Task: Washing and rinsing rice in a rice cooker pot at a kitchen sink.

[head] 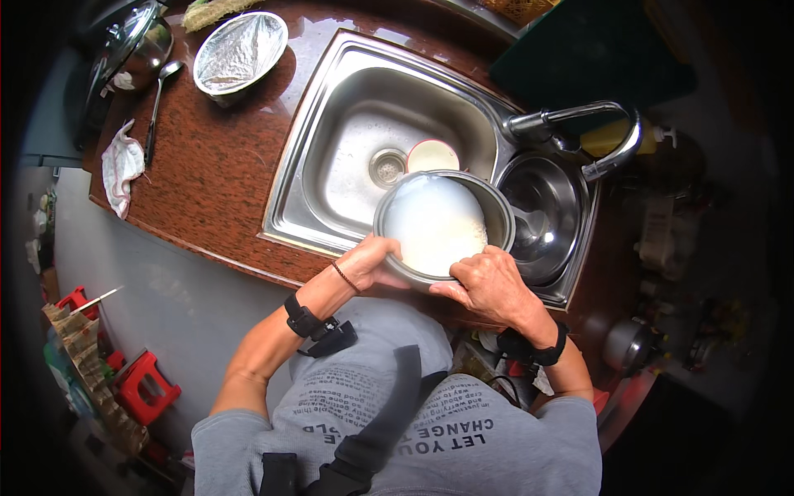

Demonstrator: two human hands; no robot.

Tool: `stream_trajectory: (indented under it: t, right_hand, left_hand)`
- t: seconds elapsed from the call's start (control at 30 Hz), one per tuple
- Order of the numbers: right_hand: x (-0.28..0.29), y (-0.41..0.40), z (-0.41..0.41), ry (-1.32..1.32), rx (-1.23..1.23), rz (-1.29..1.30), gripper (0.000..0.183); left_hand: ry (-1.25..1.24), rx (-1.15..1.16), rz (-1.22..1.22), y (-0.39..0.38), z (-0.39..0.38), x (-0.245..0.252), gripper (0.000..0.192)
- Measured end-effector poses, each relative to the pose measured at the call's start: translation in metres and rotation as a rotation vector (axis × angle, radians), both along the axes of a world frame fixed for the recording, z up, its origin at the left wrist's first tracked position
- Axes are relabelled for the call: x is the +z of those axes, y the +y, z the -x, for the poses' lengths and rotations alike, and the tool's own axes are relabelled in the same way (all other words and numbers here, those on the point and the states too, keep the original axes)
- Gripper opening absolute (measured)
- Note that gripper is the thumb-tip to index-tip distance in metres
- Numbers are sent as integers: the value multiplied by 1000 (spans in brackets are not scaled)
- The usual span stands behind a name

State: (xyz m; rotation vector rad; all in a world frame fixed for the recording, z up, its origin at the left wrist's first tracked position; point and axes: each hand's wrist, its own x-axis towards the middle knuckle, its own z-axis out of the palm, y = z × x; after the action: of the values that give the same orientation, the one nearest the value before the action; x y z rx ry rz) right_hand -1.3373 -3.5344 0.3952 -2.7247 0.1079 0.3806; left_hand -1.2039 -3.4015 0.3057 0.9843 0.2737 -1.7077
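My left hand (374, 261) grips the near left rim of a round metal pot (500, 214), with its thumb over the edge. On the near right, my right hand (496, 283) has its fingers curled over the same rim. Cloudy white water (428, 214) lies in the pot, and pale grains that look like rice (476, 237) show along its right side. The pot is tilted toward the left, above the front right part of a stainless steel sink (347, 136). Behind the pot, a small pale bowl with a red rim (433, 155) sits partly hidden near the drain strainer (388, 168).
A curved faucet (629, 133) rises at the right, beside a round side basin (558, 192). On the red-brown countertop (205, 167) stand a foil-lined oval bowl (240, 53), a spoon (159, 93), a white cloth (123, 167) and a lidded pot (146, 56). A red stool (146, 387) is at lower left.
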Motion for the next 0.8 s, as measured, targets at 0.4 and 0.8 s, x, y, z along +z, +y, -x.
stream_trajectory:
  t: [0.4, 0.8]
  right_hand:
    - [6, 1, -11, 89, -1, 9, 46]
    - [0, 0, -10, 32, 15, 22, 47]
  left_hand:
    - [127, -29, 18, 3, -2, -13, 40]
    - [168, -31, 9, 4, 0, -16, 38]
